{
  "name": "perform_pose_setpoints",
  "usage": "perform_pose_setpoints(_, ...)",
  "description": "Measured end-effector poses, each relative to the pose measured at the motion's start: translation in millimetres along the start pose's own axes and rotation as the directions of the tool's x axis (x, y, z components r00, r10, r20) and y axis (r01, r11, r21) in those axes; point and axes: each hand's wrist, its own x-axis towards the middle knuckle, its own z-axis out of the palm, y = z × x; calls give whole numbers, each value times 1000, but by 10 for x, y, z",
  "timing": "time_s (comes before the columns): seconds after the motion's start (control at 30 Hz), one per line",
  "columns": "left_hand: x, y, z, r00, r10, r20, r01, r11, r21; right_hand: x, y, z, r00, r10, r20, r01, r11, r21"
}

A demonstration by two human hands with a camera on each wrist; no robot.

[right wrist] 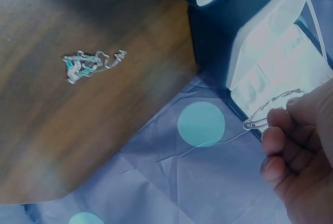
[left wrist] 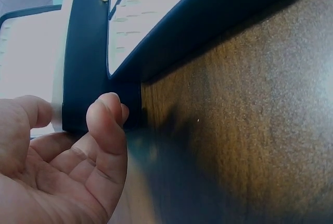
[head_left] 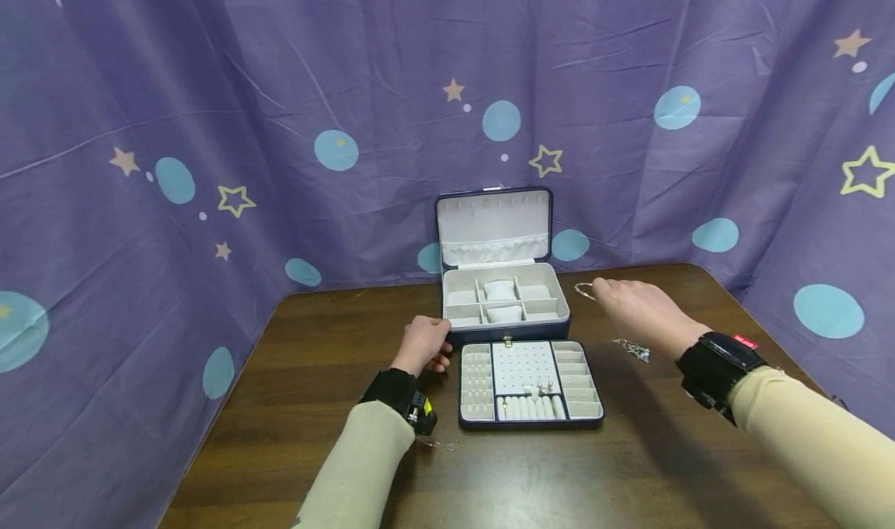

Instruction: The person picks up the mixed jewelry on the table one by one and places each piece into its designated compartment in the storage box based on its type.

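My right hand (head_left: pixel 643 310) pinches a silver bracelet (right wrist: pixel 270 102) between thumb and fingertips. The bracelet hangs as a loop just right of the open navy jewelry box (head_left: pixel 506 332). At the box's front left corner is my left hand (head_left: pixel 423 344), its thumb and fingers on the corner; the forefinger is partly hidden. White dividers split the box into several compartments, and two hold white cushions. Against its front lies a navy-edged jewelry tray (head_left: pixel 531 425). Below my right hand, a silver chain with turquoise pieces (right wrist: pixel 86 67) lies bunched on the table.
A thin chain (head_left: pixel 444 443) lies on the wooden table (head_left: pixel 315 405) beside my left wrist. Several earrings (head_left: pixel 541 388) sit in the tray. The box's raised lid (head_left: pixel 495 217) stands close to the purple curtain (head_left: pixel 391 86) behind the table.
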Motion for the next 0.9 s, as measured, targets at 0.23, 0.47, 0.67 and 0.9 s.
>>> perform_pose_setpoints(0.23, 4, -10, -6, 1000, 15, 0, -15, 1000, -2, 153, -12, -70, 1000, -9, 26, 9, 1000, 21)
perform_pose_setpoints(0.47, 17, -28, 1, 1000, 23, -9, -23, 1000, -5, 333, -4, -69, 999, -25, 42, 24, 999, 21)
perform_pose_setpoints(0.67, 27, -33, 3, 1000, 20, -8, -20, 1000, -4, 473, -7, -63, 997, -41, 59, 39, 999, 28)
perform_pose_setpoints(0.9, 5, -21, -4, 1000, 17, -6, -17, 1000, 8, 637, -77, -81, 996, -67, 55, 66, 997, 34)
